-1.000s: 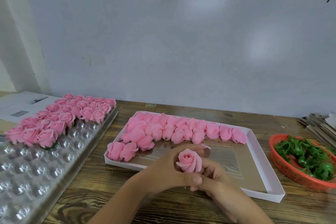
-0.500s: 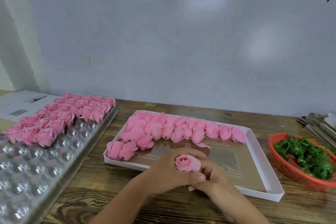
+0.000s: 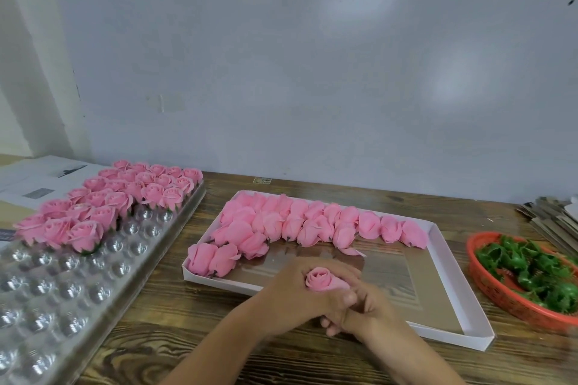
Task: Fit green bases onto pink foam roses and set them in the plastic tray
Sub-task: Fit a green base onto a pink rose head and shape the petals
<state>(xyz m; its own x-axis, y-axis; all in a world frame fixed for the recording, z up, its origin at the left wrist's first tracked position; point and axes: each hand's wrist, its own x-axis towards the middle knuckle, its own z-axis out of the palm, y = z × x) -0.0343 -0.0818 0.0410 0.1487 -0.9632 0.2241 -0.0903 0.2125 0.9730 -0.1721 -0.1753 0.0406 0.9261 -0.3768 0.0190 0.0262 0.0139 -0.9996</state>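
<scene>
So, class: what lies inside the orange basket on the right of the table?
The orange basket holds a loose heap of green bases. Its floor and any pieces beneath the heap are covered, and the frame cuts off its right side.

A wooden table (image 3: 312, 359) fills the lower frame. On it lie a clear plastic tray (image 3: 78, 284) at lower left, a white box (image 3: 453, 300) at centre, an orange basket (image 3: 513, 303) at right, papers (image 3: 40, 178) at far left, and stacked cardboard (image 3: 553, 216) at far right.

pink rose (image 3: 319, 279) in hands, bloom up

Pink roses (image 3: 325, 281), green bases (image 3: 531, 272), orange basket (image 3: 500, 300)
</scene>
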